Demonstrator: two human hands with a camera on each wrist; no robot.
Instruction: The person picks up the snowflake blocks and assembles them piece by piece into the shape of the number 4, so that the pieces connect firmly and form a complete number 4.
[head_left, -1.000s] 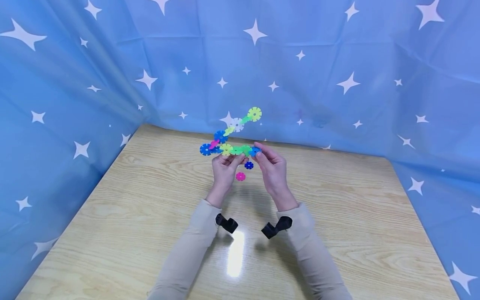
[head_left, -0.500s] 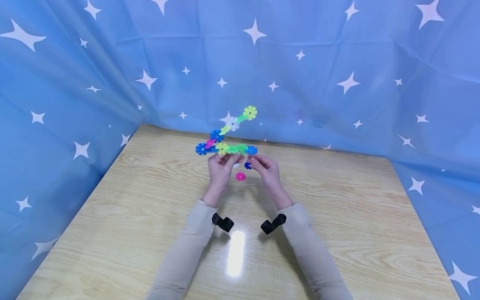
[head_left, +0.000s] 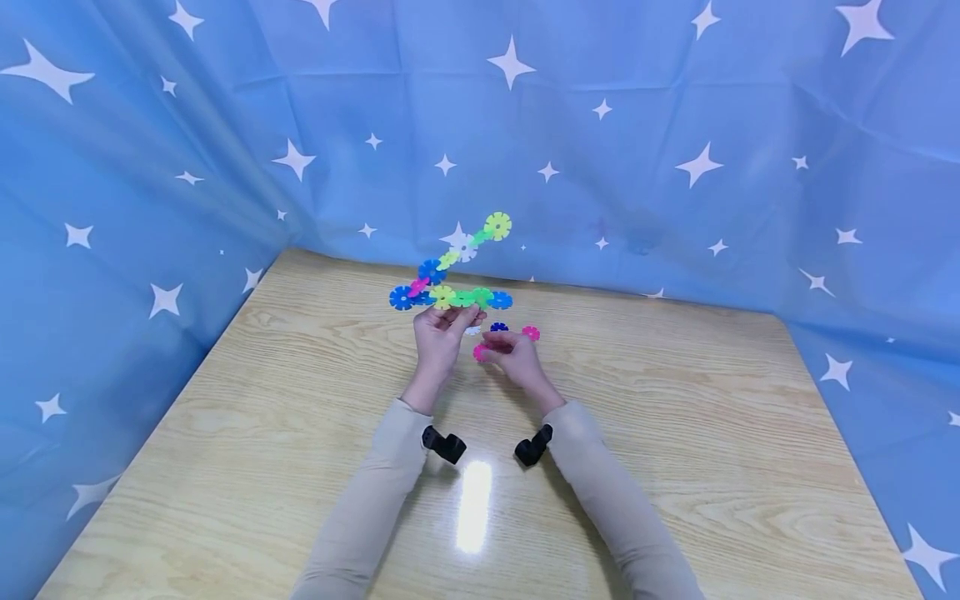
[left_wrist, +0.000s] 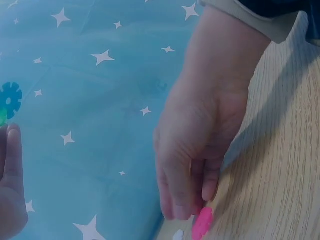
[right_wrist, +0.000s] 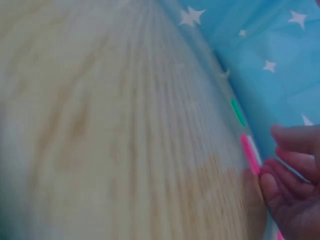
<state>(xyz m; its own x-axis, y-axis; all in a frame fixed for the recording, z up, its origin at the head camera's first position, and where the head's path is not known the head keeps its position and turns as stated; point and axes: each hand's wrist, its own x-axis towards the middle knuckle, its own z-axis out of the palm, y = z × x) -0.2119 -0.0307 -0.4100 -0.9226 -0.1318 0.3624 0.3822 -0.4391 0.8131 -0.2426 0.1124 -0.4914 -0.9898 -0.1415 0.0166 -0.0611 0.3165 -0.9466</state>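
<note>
My left hand (head_left: 438,337) pinches a zigzag chain of notched plastic discs, holding it up above the table by a green disc (head_left: 481,297). The chain's upper arm rises from a blue disc (head_left: 432,272) past a white one (head_left: 465,247) to a yellow one (head_left: 498,226) at the tip. A blue disc (head_left: 500,300) ends the lower row, also visible in the left wrist view. Down at the table, my right hand (head_left: 517,360) pinches the edge of a pink disc (right_wrist: 250,155) between thumb and fingertips. The hand partly covers that disc in the head view.
Loose discs lie around the right hand: a dark blue one (head_left: 498,327), a white one (head_left: 472,330) and a second pink one (head_left: 531,333). A green piece (right_wrist: 237,111) shows in the right wrist view. Behind the wooden table (head_left: 675,417) hangs a blue starred curtain (head_left: 585,208).
My right hand has left the blue end disc of the chain and come down toward me to the pink disc. The left hand and chain have shifted slightly left. A second pink disc is now uncovered.
</note>
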